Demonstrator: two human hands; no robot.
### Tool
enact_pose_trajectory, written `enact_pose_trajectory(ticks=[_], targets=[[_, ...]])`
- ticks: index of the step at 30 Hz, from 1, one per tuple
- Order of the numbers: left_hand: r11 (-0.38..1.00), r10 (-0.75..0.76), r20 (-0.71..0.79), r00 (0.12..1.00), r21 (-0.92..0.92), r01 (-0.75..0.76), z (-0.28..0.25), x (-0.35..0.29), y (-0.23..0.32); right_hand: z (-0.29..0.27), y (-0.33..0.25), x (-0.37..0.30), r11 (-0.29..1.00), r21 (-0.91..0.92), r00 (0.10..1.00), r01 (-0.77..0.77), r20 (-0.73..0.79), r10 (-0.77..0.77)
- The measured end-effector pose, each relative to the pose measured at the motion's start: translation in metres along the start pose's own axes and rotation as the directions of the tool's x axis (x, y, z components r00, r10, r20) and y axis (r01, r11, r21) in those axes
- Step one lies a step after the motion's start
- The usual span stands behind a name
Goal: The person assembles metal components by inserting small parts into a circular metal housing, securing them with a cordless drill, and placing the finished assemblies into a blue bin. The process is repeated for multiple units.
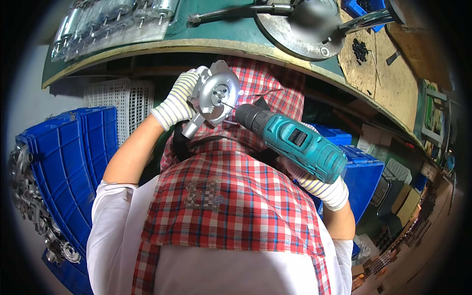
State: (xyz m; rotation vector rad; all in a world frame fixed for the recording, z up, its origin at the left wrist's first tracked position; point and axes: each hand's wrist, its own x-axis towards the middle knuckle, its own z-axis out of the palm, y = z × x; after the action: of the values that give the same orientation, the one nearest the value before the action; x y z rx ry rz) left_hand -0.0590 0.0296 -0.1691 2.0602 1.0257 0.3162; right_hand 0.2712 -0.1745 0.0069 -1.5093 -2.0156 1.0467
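Housing, round and metal, is held over my lap, left fingers grasping its edge, seemingly to steady it against the teal drill in my right hand, fingers mostly hidden.

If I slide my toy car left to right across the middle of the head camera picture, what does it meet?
Blue crates at the left → white plastic basket → gloved left hand → round silver metal part → teal drill → blue crate at the right.
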Motion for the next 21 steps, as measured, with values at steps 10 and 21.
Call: enact_pose_trajectory(ticks=[10,21], targets=[[0.914,-0.144,0.041,0.989,-0.378,0.149,-0.005,0.001,0.008,-0.002,-0.025,0.008,0.988,0.148,0.983,-0.05,-0.168,0.075],[-0.081,0.126,0.093,0.988,-0.991,0.104,-0.036,0.095,0.103,-0.087,-0.042,-0.072,0.778,0.612,0.529,0.141,-0.711,0.463]])
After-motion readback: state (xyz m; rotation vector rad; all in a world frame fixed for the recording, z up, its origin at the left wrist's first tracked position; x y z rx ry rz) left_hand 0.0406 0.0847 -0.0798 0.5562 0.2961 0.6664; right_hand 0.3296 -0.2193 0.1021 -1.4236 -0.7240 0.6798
